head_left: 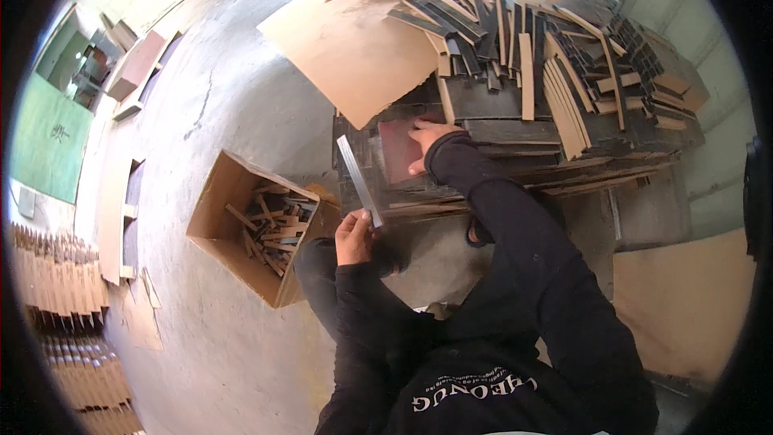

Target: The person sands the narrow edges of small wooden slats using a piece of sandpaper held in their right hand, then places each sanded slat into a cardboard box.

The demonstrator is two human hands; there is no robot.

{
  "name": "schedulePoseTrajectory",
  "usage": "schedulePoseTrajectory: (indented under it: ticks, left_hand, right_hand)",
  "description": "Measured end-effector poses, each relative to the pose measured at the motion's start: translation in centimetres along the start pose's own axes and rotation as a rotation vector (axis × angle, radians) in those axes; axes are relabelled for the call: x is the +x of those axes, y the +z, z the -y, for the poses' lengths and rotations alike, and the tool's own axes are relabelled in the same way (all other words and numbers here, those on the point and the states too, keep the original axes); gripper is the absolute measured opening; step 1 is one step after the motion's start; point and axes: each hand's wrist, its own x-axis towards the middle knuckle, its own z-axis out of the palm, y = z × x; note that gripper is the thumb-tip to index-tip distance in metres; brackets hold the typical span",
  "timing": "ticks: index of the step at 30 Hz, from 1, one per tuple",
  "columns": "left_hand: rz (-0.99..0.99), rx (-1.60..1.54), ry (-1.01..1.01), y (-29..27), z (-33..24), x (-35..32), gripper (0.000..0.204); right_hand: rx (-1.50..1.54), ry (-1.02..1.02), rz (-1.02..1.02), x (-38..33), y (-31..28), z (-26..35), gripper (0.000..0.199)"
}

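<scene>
My left hand [354, 237] is closed in a pinch on the lower end of a narrow light-grey strip [357, 173]. The strip slants up and away from the fingers, beside the near left corner of a low dark stack of boards [499, 130]. On top of that stack lies a reddish-brown panel [394, 155]. Resting on the panel's right part is my right hand [431, 143], palm down, with thumb and fingers apart; the sleeve covers its wrist.
Many loose tan and black strips [527, 72] are heaped across the far and right side of the stack. A large tan sheet [354, 48] overhangs its far left. An open cardboard box [211, 217] of short offcuts stands on the floor at my left. Another panel [684, 298] lies right.
</scene>
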Motion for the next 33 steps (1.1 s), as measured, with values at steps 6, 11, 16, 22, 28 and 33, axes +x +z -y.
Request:
schedulePoseTrajectory:
  ticks: [6,11,16,22,28,33]
  left_hand:
    - [-0.06,0.975,0.482,1.1,-1.6,2.7,0.012]
    - [-0.064,1.658,0.82,6.4,-3.4,2.8,0.022]
    - [0.061,2.009,0.876,8.0,-3.6,3.5,0.039]
    - [0.148,2.321,0.845,8.8,-3.4,4.3,0.052]
    - [0.265,2.348,0.867,7.6,-3.1,3.9,0.056]
    - [0.19,2.319,0.936,8.2,-3.1,5.6,0.047]
  right_hand:
    - [-0.022,0.014,0.033,0.0,-0.8,1.1,0.072]
    - [0.023,-0.007,0.022,0.7,0.1,0.3,0.065]
    - [0.041,-0.008,-0.016,1.1,0.9,0.1,0.064]
    - [-0.005,0.08,-0.023,1.7,1.5,0.7,0.064]
    - [-0.01,0.068,-0.111,1.9,2.5,0.2,0.055]
    - [-0.011,0.03,-0.13,1.9,2.7,0.6,0.053]
